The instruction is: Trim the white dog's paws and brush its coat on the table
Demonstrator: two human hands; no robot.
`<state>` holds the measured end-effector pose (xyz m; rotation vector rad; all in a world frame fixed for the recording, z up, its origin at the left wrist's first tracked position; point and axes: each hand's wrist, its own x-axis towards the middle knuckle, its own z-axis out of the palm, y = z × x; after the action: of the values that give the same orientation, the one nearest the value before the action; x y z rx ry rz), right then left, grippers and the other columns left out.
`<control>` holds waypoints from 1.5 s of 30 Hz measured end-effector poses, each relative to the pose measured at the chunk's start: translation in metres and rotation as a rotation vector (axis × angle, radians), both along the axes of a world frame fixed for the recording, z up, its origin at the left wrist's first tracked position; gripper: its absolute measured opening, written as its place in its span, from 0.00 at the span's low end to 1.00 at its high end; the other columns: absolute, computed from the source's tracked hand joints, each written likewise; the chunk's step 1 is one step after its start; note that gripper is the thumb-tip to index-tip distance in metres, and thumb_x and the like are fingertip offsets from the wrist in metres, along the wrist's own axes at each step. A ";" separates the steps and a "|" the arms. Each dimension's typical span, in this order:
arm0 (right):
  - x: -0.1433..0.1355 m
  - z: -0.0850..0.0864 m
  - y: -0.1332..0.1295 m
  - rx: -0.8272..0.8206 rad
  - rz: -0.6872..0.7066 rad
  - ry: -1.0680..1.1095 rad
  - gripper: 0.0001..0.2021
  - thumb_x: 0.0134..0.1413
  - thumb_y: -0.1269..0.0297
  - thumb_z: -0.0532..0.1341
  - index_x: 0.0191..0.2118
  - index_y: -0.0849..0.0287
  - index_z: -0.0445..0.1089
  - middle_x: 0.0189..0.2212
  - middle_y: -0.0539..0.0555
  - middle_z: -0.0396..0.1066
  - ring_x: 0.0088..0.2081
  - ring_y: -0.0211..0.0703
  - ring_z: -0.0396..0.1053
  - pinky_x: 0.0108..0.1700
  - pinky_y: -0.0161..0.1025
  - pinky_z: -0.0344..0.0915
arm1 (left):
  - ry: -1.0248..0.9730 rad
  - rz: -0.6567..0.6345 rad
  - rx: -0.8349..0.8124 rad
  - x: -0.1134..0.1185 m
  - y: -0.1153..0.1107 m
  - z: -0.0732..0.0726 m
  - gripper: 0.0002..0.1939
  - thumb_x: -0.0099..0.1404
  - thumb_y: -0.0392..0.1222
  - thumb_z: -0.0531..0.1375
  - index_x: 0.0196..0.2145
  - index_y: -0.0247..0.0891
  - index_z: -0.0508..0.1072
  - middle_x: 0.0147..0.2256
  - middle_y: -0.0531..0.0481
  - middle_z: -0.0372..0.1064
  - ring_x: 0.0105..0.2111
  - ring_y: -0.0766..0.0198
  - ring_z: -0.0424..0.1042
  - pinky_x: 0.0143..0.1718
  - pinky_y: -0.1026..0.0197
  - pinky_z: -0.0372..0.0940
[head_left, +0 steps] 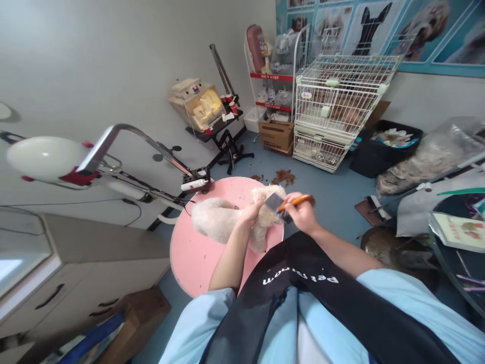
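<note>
A small cream-white dog point(217, 220) is on the round pink table point(193, 263), its head toward the right edge. My right hand point(302, 215) is closed round the orange handle of a grooming brush point(297, 201), whose flat grey head lies against the fur near the dog's head. My left hand point(252, 212) rests at the dog's neck and head, its fingers closed on the fur just left of the brush head. The dog's face is partly hidden by the brush and my hands.
A metal grooming arm point(140, 134) and a white dryer point(49, 156) stand at the left. Behind are a small black table point(220, 124), a white wire cage point(333, 96) and a cardboard box point(276, 135). Brown hair clumps point(283, 177) lie on the floor.
</note>
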<state>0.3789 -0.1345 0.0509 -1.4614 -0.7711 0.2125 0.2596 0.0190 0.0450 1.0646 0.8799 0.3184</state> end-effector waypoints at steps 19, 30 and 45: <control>0.003 -0.005 -0.013 0.084 -0.258 -0.216 0.08 0.58 0.57 0.63 0.35 0.54 0.67 0.43 0.58 0.72 0.47 0.52 0.72 0.54 0.54 0.69 | -0.075 -0.197 0.003 0.007 -0.004 0.006 0.19 0.47 0.39 0.73 0.37 0.32 0.77 0.34 0.43 0.78 0.33 0.56 0.78 0.36 0.58 0.73; 0.023 0.006 -0.012 0.070 -0.234 -0.228 0.10 0.61 0.54 0.61 0.33 0.53 0.65 0.39 0.56 0.73 0.43 0.49 0.73 0.50 0.50 0.71 | 0.039 -0.105 -0.170 0.005 -0.007 0.017 0.11 0.59 0.34 0.65 0.42 0.35 0.76 0.38 0.41 0.80 0.40 0.52 0.80 0.39 0.57 0.75; 0.023 0.002 -0.010 -0.056 -0.059 -0.117 0.11 0.58 0.52 0.62 0.33 0.54 0.65 0.37 0.56 0.74 0.39 0.49 0.75 0.46 0.50 0.73 | -0.048 -0.211 -0.200 0.009 0.000 -0.002 0.15 0.60 0.41 0.69 0.45 0.35 0.78 0.43 0.40 0.80 0.46 0.48 0.80 0.44 0.53 0.76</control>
<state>0.4023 -0.1450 0.0528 -1.5578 -0.8202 0.1050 0.2686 0.0193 0.0433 0.9496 0.7326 0.0771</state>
